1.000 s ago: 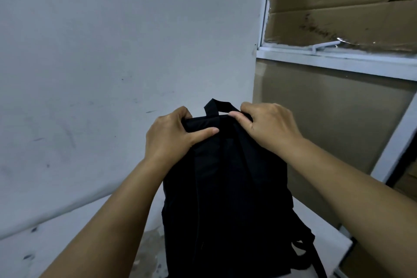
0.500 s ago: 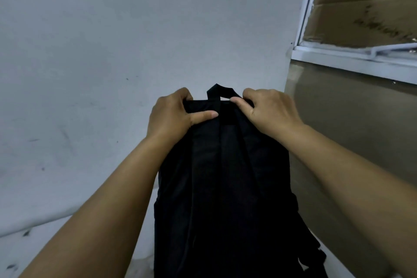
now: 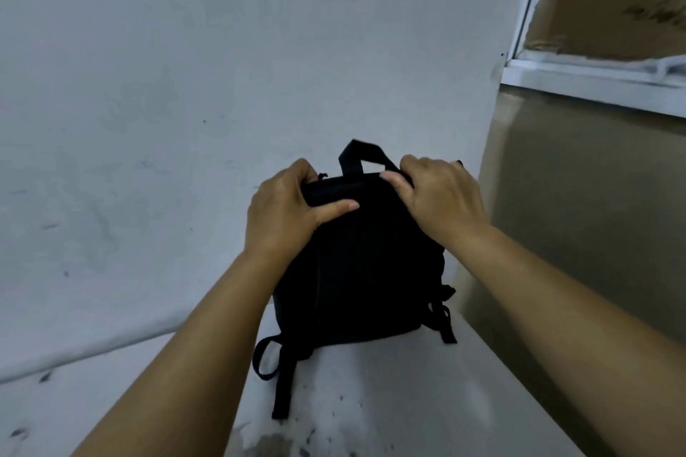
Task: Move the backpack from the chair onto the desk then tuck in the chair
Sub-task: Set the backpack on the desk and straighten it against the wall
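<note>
A black backpack (image 3: pixel 356 278) stands upright on the white desk (image 3: pixel 371 404), its back panel facing me and its loose straps trailing on the surface toward me. My left hand (image 3: pixel 286 211) grips the top left corner of the backpack, thumb laid across the front. My right hand (image 3: pixel 438 193) holds the top right corner beside the carry loop, which sticks up between the hands. The chair is out of view.
A pale wall (image 3: pixel 185 104) rises right behind the desk. At the right stands a brown panel (image 3: pixel 579 204) under a white window frame (image 3: pixel 594 82) backed with cardboard (image 3: pixel 612 4). Dark specks and stains mark the desk's near part.
The backpack has moved forward and down until its base rests on the desk, with its straps now lying on the surface. Both hands kept their grip on its top.
</note>
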